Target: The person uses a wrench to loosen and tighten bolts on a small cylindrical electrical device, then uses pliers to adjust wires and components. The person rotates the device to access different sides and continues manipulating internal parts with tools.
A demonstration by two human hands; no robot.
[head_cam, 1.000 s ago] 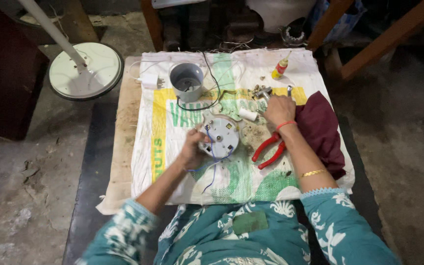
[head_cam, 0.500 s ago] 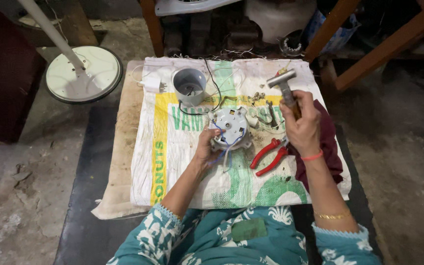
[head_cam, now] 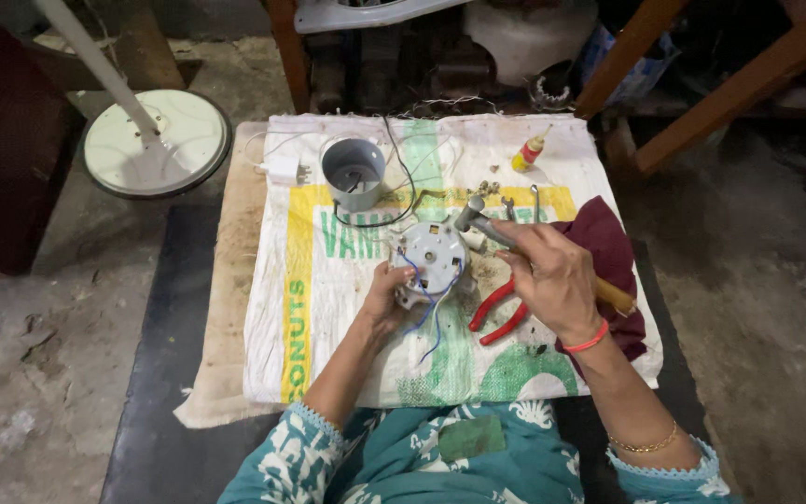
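R hand (head_cam: 552,275) grips wood-handled hammer (head_cam: 478,222) by round metal motor (head_cam: 433,257).

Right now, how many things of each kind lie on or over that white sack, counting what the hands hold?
Round motor with wires, in the left hand: 1
Hammer, in the right hand: 1
Red pliers: 1
Grey cup: 1
Yellow bottle: 1
Maroon cloth: 1
Total: 6

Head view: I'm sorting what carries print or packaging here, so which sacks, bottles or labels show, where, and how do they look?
Woven sack: spread flat over the low table as a work mat; white, yellow band, green lettering and pattern.
Small bottle: lying near the sack's far right edge; yellow body, red tip.
No screens or signs in view.
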